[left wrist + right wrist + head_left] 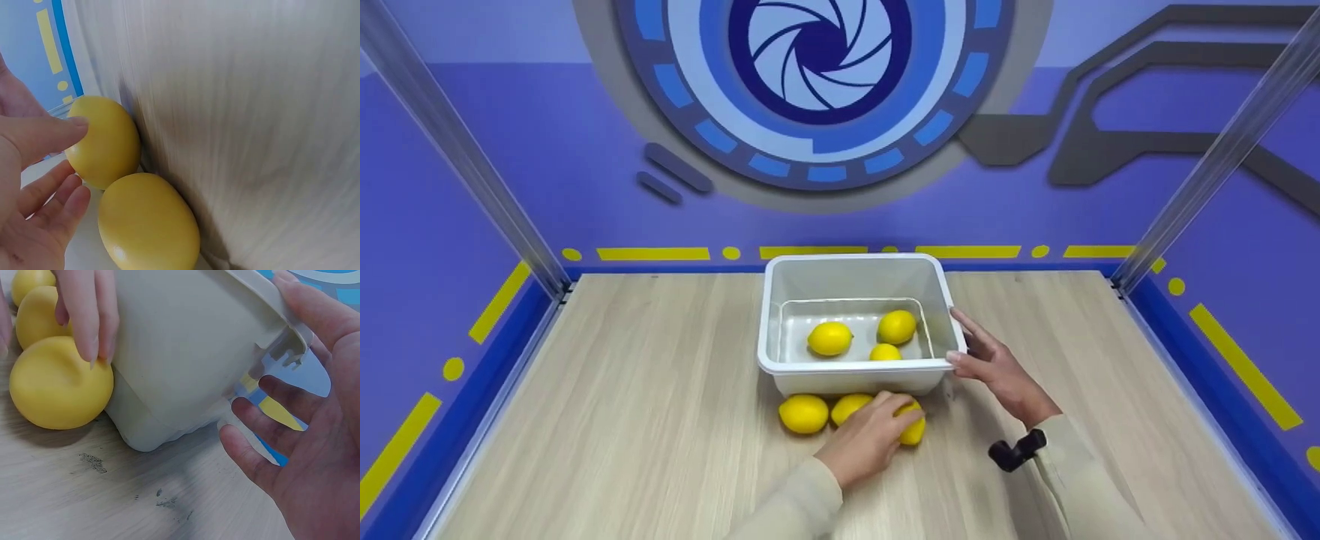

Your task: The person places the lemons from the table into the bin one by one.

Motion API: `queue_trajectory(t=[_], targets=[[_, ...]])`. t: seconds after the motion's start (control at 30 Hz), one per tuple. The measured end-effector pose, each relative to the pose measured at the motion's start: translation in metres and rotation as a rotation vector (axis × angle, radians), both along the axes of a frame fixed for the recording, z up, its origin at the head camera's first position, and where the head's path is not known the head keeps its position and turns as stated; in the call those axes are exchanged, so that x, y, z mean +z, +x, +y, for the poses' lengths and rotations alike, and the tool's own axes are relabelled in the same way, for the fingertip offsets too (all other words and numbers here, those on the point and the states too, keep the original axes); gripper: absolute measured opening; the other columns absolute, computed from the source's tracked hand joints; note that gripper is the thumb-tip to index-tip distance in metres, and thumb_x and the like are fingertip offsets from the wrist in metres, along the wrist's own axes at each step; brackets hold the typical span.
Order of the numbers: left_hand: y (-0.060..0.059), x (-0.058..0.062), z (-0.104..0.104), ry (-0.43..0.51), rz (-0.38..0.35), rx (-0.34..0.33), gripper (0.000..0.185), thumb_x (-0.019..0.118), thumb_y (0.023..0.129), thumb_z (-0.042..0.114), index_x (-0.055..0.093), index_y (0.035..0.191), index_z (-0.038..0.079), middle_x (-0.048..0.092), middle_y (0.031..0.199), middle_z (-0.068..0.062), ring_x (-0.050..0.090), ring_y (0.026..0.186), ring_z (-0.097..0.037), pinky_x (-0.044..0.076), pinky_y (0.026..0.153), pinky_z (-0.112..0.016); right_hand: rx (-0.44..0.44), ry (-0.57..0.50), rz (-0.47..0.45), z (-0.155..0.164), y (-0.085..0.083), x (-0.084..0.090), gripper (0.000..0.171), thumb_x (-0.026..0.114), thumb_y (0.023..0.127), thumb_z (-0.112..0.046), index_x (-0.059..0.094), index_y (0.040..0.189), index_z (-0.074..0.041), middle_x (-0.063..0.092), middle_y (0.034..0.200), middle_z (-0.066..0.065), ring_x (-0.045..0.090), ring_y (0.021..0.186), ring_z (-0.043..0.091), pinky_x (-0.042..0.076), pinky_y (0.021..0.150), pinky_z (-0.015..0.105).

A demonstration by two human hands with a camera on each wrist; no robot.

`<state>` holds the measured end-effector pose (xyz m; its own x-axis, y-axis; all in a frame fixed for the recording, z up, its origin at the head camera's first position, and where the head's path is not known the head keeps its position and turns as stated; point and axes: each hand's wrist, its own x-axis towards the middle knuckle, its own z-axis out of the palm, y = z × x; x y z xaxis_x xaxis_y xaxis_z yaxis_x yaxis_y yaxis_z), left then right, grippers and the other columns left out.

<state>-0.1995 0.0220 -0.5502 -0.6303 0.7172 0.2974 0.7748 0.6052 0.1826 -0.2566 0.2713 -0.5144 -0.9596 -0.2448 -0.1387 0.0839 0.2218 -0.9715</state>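
A white plastic bin (771,315) stands on the wooden table and holds three lemons (830,338). Three more lemons lie in a row against its front wall. My left hand (877,431) curls over the rightmost lemon (913,430). In the left wrist view my thumb (62,132) touches a lemon (107,143), and another lemon (149,222) lies beside it. My right hand (982,354) is spread at the bin's front right corner. Its thumb (315,309) is on the rim and its fingers are below the bin (185,354). Left fingers (90,315) drape over the lemon (56,385).
The wooden table (645,420) is boxed in by purple walls, with metal posts at the back corners. Two lemons (803,413) lie left of the covered one. A black wrist mount (1016,452) sits on my right forearm.
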Motion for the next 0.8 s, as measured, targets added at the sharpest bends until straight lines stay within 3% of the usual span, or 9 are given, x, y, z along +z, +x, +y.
queue_trajectory(t=[0.2,0.57,0.8], targets=[[-0.0002,-0.0007,0.0029,-0.014,0.057,0.018,0.044,0.07,0.079,0.004,0.063,0.121,0.017,0.06,0.123,-0.004,0.055,0.106,-0.017,0.05,0.092,-0.026,-0.009,0.002,-0.006,0.0006,-0.001,-0.0012,0.071,0.065,0.091,-0.036,0.026,0.15,-0.043,0.02,0.161,0.013,0.034,0.141,0.037,0.047,0.104,0.045],[0.0061,0.0053,0.0104,-0.135,-0.061,0.035,0.038,0.075,0.083,0.031,0.066,0.12,0.024,0.051,0.117,0.003,0.047,0.105,-0.013,0.048,0.091,-0.027,0.012,0.0,0.006,0.0015,-0.0016,-0.0013,0.069,0.062,0.094,-0.03,0.024,0.151,-0.04,0.021,0.161,0.015,0.032,0.143,0.037,0.049,0.102,0.041],[0.0085,0.0042,0.009,-0.153,-0.081,0.015,0.042,0.076,0.082,0.035,0.064,0.12,0.022,0.051,0.123,0.003,0.048,0.112,-0.012,0.047,0.095,-0.028,0.016,-0.014,0.015,0.002,-0.0016,-0.0018,0.069,0.062,0.094,-0.027,0.024,0.152,-0.039,0.022,0.16,0.016,0.034,0.141,0.038,0.05,0.099,0.037]])
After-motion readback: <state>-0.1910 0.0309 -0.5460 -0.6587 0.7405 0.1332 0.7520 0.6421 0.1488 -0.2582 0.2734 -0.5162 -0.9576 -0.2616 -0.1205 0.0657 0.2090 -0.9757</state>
